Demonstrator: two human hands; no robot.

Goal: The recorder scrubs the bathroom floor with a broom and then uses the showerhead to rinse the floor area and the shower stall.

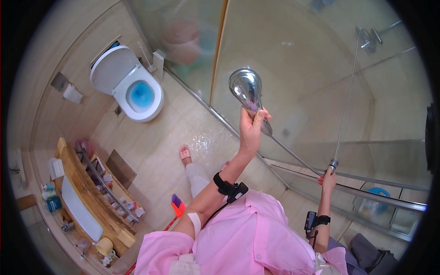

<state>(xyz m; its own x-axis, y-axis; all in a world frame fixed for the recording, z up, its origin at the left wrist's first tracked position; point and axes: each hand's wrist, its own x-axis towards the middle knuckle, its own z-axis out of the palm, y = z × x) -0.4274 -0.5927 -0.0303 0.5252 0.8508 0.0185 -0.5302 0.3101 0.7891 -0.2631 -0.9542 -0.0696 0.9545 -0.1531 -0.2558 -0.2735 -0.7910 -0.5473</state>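
My left hand grips the handle of a chrome handheld shower head, raised over the metal track at the foot of the glass partition. A metal shower hose runs down from the handle to my right hand, which is closed around it by a shiny metal fitting. From there the hose climbs to the chrome wall mixer. Whether the fitting belongs to the hose or the glass door, I cannot tell. No water spray is plainly visible. Wet patches shine on the floor tiles.
An open toilet with blue water stands at the upper left, a toilet brush beside it. A wooden washstand with bottles and a basin is at the lower left. A brush with orange and purple bristles lies near my left elbow.
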